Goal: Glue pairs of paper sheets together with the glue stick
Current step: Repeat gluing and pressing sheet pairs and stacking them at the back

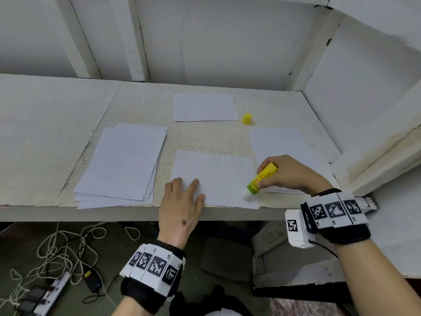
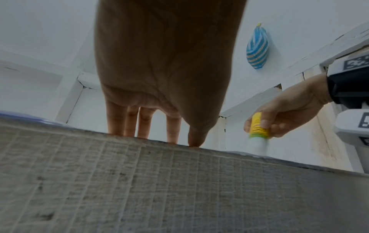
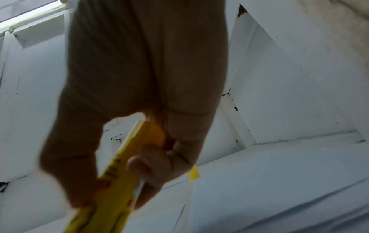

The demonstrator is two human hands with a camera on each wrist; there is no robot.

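The person stands at the tabletop (image 1: pixel 57 115) with one sheet (image 1: pixel 218 176) laid flat at its near edge. The left hand (image 1: pixel 180 201) lies flat on the sheet's near left corner, fingers straight, pinning it down. The right hand (image 1: pixel 289 172) is wrapped round the glue stick (image 1: pixel 262 180), which is tilted with its white tip touching, or just above, the sheet's near right corner; the wrist views are too blurred to say which. The yellow cap (image 1: pixel 247 118) stands apart, farther back, beside another sheet (image 1: pixel 205 107). A loose stack of paper (image 1: pixel 123 165) lies to the left and more paper (image 1: pixel 284 144) sits under the right hand.

This looks like the gluing step, at its start or along the near edge: I see no glue trace on the sheet, though it would hardly show on white. The next move calls for drawing the tip across the sheet with steady light pressure while the left hand keeps it from sliding, then laying a second sheet squarely on top.
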